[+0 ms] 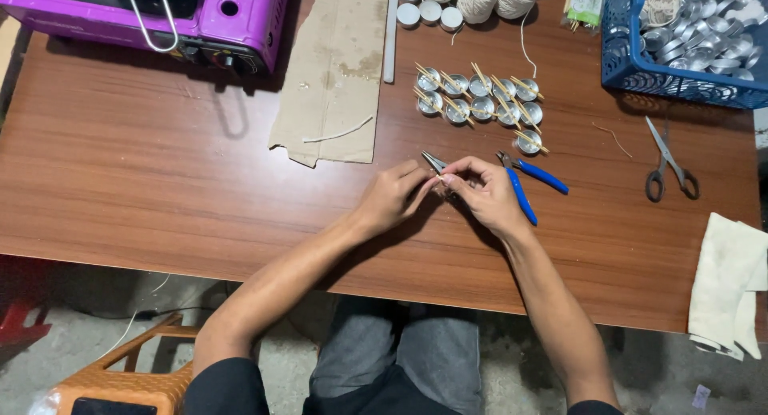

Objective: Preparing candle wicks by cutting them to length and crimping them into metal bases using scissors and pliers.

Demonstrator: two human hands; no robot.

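Brown laminate table [160, 167] lay under my hands. I saw my left hand [392, 197] and right hand [484, 195] pinched together on one small piece [442, 177], too small to identify, just beside the blue-handled pliers [528, 183]. Beyond them sat metal tealight cups [480, 99] with wooden sticks across; scissors [668, 163] lay well apart.
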